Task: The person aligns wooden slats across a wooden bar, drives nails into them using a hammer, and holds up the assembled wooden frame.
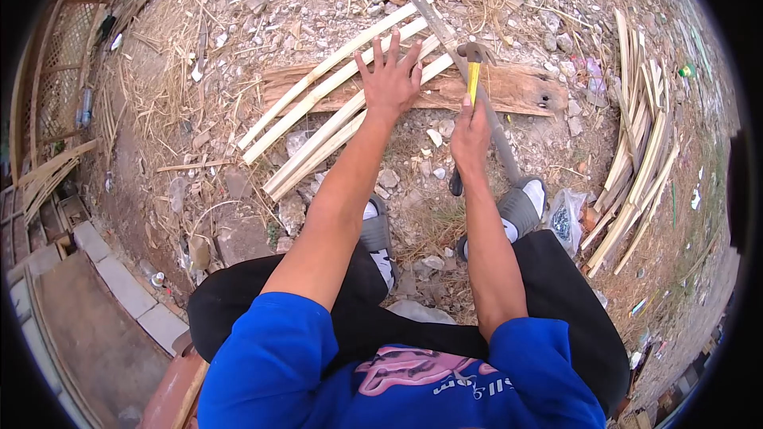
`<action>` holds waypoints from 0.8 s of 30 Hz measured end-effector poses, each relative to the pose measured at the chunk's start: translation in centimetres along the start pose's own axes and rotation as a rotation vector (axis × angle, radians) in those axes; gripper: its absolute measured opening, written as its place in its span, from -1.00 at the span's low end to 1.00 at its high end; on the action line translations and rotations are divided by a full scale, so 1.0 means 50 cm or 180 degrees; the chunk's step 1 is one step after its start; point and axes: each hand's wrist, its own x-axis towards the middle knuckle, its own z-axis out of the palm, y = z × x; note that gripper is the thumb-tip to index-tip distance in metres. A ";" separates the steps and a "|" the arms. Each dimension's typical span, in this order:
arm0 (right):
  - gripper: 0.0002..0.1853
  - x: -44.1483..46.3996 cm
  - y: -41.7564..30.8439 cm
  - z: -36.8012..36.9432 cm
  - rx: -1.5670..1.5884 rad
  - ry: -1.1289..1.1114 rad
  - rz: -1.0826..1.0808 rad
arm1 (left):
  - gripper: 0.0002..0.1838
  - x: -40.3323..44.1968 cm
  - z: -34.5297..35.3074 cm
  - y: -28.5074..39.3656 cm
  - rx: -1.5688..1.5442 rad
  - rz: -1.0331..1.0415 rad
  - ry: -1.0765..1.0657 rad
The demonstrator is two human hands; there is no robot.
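Several pale wooden strips (pixel 306 105) lie side by side, slanting across a weathered plank (pixel 509 87) on the ground. My left hand (pixel 389 83) rests on the strips with its fingers spread. A hammer (pixel 474 75) with a yellow and black handle is in my right hand (pixel 470 135), its head up over the plank. Beneath the hammer a long, flat grey-brown bar (pixel 501 139) runs from the strips' far ends down to my right foot, crossing the plank.
A pile of strips (pixel 644 143) lies at the right, beside a clear plastic bag (pixel 566 218) of small pieces. Lattice frames (pixel 63 71) stand at the left. Grey blocks (pixel 127 286) edge a brown slab at lower left. Stones and straw cover the ground.
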 end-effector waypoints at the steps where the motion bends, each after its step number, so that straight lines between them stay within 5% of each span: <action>1: -0.58 -0.003 -0.002 0.003 -0.0013 -0.0098 0.0082 | -0.47 -0.004 0.000 0.000 0.0000 0.0011 0.0020; 10: -0.64 -0.015 -0.005 0.043 -0.0007 0.0282 -0.0315 | -0.47 0.004 0.008 0.000 0.0047 0.0085 0.0147; 24: -0.54 -0.016 -0.004 0.025 0.0107 0.0133 0.0310 | -0.47 0.003 0.004 0.001 0.0029 0.0052 0.0115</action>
